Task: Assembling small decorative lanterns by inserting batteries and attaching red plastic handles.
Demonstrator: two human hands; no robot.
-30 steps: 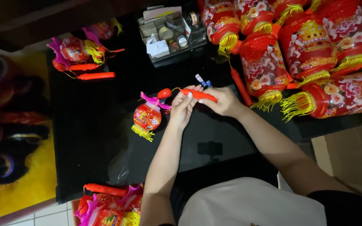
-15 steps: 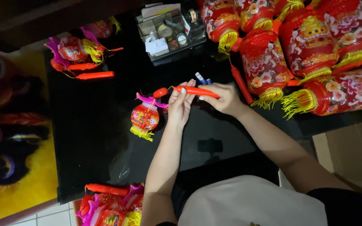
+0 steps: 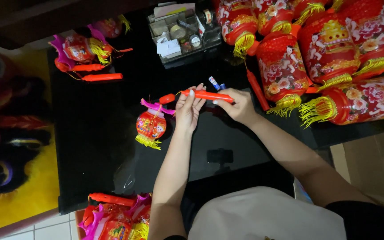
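holding an orange handle stick [image 3: 207, 95] between them, both hands are above the black table [image 3: 94, 146]. the right hand [image 3: 236, 106] has its grip closed on the right end of the stick, with the fingers wrapped around it. the left hand [image 3: 189, 109] has its fingers almost straight and pressed against the left part of the stick, thumb behind, so its grip is closed on the stick too, but more lightly. the stick lies nearly level, a little above the table, and its left end has a rounded red tip. from that end a thin string goes down to a small red lantern [image 3: 150, 126] with a pink top and a yellow tassel, which rests on the table just beside the left hand. behind the stick, close to the fingers, lie two small blue and white batteries [image 3: 216, 83]. further back stands a clear plastic organizer [image 3: 181, 33] with small things inside. on the right side of the table many big red lanterns [image 3: 325, 53] with flower pictures and yellow fringes lie close together. at the far left of the table lies another small lantern [image 3: 83, 49] with two orange sticks near it. more small lanterns [image 3: 114, 220] are at the near edge, lower left.
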